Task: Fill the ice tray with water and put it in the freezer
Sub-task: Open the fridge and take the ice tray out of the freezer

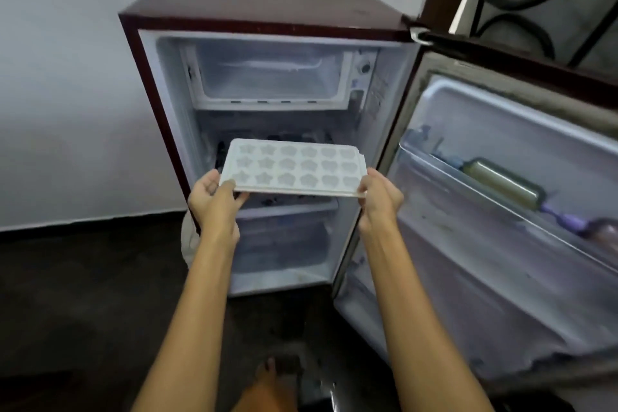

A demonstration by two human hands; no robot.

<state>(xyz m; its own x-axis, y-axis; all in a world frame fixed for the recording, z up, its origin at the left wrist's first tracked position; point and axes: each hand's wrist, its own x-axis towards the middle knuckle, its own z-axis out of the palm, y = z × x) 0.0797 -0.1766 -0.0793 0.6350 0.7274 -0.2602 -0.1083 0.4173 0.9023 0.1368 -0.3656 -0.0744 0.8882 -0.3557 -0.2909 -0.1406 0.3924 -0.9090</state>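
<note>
White ice tray (294, 169) sits level between both hands: left grip (214, 197) and right grip (379, 196) pinch its ends, below the open freezer (271, 77).

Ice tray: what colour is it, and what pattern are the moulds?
The ice tray is white, with star and flower-shaped moulds in three rows; head view.

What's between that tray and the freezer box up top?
In the head view, nothing solid: only open air and the freezer compartment's lower lip separate it from the ice tray.
</note>
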